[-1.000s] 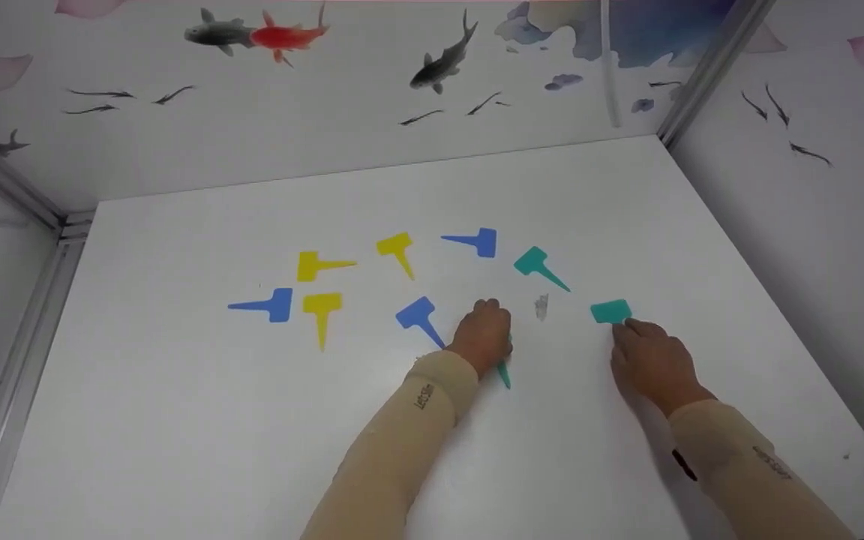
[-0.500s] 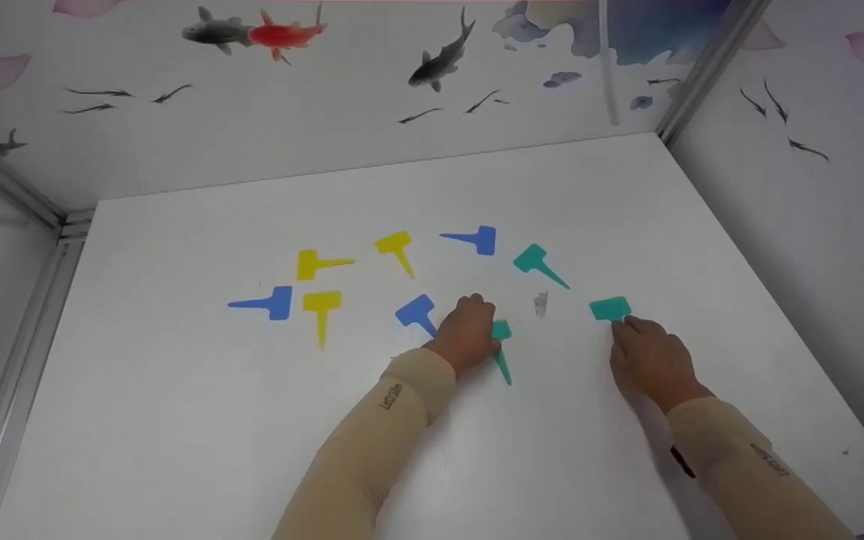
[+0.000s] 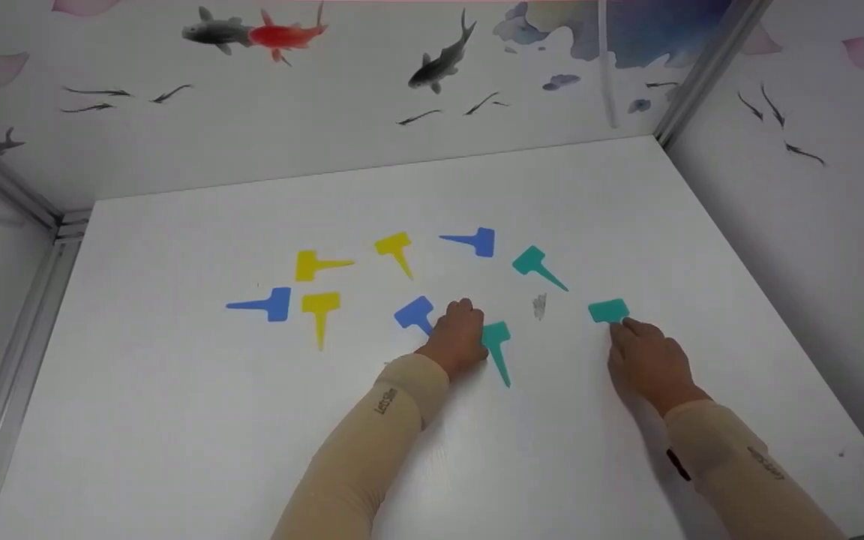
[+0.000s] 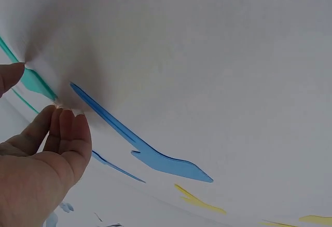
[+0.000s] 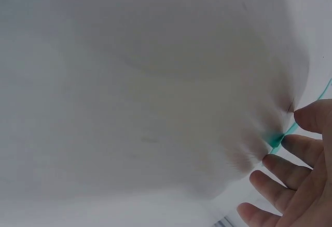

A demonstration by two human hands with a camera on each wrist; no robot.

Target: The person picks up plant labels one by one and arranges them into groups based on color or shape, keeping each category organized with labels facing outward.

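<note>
Flat T-shaped plastic plant labels lie on the white table. My left hand (image 3: 457,337) rests between a blue plant label (image 3: 412,311) and a teal plant label (image 3: 497,337). In the left wrist view, its thumb and fingertips lie apart at the edges of the teal label's head. The left hand hides the end of the blue label's stem in the head view. Farther right, my right hand (image 3: 651,364) touches another teal plant label (image 3: 608,310) just below its head. Its fingers look spread and fairly straight in the right wrist view. That label's stem is hidden under the hand.
Several yellow and blue labels lie to the left, including a yellow one (image 3: 321,304). A blue label (image 3: 484,241) and a teal label (image 3: 529,261) lie farther back. A grey smudge (image 3: 540,306) marks the table (image 3: 177,435). Printed walls stand around it.
My left hand has shifted left, uncovering the teal label's head, and now covers part of the blue label's stem. The right hand has stayed at its label.
</note>
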